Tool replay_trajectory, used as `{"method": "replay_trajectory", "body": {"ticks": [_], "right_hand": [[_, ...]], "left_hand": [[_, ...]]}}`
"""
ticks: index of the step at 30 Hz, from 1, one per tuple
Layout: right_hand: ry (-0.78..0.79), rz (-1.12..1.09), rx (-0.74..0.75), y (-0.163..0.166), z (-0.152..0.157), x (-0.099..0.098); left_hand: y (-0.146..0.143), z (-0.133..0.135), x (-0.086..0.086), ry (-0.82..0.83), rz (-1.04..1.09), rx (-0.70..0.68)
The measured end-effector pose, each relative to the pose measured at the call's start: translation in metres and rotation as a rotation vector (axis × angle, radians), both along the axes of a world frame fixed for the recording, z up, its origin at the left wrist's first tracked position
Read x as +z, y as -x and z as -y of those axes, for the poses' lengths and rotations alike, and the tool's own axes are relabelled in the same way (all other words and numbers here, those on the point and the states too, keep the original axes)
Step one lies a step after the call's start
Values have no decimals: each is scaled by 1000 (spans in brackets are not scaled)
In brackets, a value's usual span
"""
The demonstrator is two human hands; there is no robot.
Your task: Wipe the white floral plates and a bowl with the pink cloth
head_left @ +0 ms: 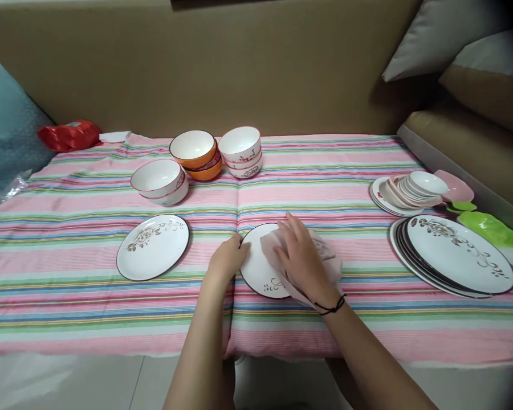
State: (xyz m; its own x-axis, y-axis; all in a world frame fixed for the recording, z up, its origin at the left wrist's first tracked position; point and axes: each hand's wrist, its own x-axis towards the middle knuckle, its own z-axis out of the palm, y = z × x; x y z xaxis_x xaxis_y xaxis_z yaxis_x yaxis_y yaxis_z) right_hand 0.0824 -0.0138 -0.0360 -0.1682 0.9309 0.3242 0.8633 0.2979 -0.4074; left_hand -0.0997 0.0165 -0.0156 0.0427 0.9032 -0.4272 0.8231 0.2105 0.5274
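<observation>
A white plate [256, 267] with a dark rim and a floral print lies on the striped tablecloth [316, 171] in front of me. My left hand [227, 259] is closed on the plate's left edge. My right hand [297, 256] lies flat, fingers stretched, pressing a pale pink cloth [329, 262] onto the plate. The cloth covers most of the plate's right half. A black band circles my right wrist.
A second floral plate [153, 246] lies to the left. Stacked bowls [159, 181], orange ones [194, 152] and white ones [240, 149] stand behind. At right are a pile of large plates [457, 256], small dishes [414, 191], a pink dish [455, 185] and green leaf dishes [489, 228]. A sofa backs the table.
</observation>
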Motion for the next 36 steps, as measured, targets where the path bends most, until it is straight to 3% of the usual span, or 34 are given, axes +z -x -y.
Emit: {"method": "replay_trajectory", "body": {"ticks": [2, 5, 9, 11, 15, 18, 24, 30, 34, 36], "right_hand": [[36, -88, -1, -3, -3, 7], [217, -146, 132, 1, 0, 15], [308, -137, 355, 18, 6, 13], [327, -155, 399, 23, 7, 9], [240, -276, 289, 18, 3, 5], [131, -237, 210, 13, 2, 3], [157, -173, 360, 17, 3, 3], [126, -64, 96, 9, -1, 6], [146, -31, 351, 20, 8, 4], [143, -21, 411, 23, 10, 1]], "left_hand": [[-1, 2, 2, 0, 28, 12], [-4, 2, 4, -2, 12, 22], [-9, 0, 4, -5, -74, 21], [-11, -1, 5, -1, -93, 20], [-11, -1, 7, 18, -110, 6], [-10, -2, 6, 16, -129, -4], [-7, -6, 0, 5, -77, -8], [-5, -8, -2, 25, -36, 16], [-6, -6, -1, -4, -46, -9], [-5, -5, -2, -23, -58, -14]]}}
